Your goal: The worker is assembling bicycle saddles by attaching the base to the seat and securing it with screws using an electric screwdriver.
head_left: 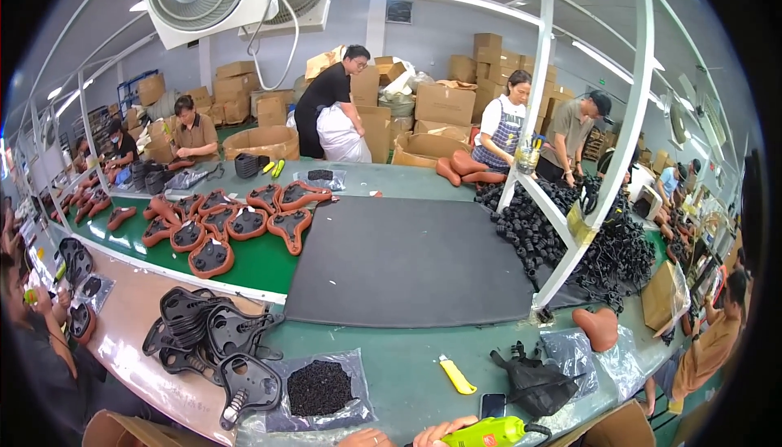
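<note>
Right hand (437, 433), lower edge of the frame: fingers curled about the left end of one lime-green plastic-bodied power tool (487, 432).
Left hand (366, 438), lower edge, left of it: mostly cut off; whether fingers are apart or together, cannot tell.
Hazards, as judged:
- Dark rectangular phone (493, 405), bottom centre-right, just beside the tool: a swing of the tool could knock it.
- Heap of small black pieces (319, 387) on clear plastic film, lower centre-left: a sleeve or hand catching the film could scatter them.
- Stacked black plastic saddle-shaped plates (249, 385), lower left: uneven overlap; a bump could slide them.
- Yellow-handled utility knife (459, 375), lower centre: blade state unclear; careless reaching could cut.
</note>
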The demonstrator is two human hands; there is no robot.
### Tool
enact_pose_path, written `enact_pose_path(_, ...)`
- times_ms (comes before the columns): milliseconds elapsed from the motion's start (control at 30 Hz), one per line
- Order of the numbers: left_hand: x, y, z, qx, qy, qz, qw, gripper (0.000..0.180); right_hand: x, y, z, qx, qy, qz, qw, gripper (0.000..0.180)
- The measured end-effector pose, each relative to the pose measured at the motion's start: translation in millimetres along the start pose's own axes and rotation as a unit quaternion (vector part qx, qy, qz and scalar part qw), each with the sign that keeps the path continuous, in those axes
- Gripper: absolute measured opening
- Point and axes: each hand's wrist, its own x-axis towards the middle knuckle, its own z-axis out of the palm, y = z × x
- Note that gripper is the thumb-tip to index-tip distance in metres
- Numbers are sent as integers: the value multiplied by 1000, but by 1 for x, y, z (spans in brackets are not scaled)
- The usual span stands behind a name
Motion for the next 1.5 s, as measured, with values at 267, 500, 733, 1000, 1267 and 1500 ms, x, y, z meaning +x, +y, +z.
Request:
enact_pose_path(267, 107, -168, -84, 9, -103, -75, 992, 46, 28, 2, -3, -75, 62, 1, 995, 44)
enact_pose_path(500, 134, -519, -113, 89, 114, -484, 863, 61, 36, -9, -23, -236, 123, 12, 964, 36)
enact_pose_path(733, 163, -621, -73, 118, 181, -554, 804, 75, 26, -7, -38, -300, 211, -38, 929, 26)
enact_pose_path(1000, 125, -555, -101, 191, 304, -531, 768, 52, 20, -16, -37, -258, 223, -13, 940, 32)
enact_pose_path(1267, 115, -332, -176, 100, 232, -359, 899, 53, -18, -62, -16, -209, 169, -87, 959, 34)
enact_pose_path(1500, 2, -75, -142, 19, 56, -231, 971, 64, -22, -148, -119, -255, -348, -124, 893, 36)
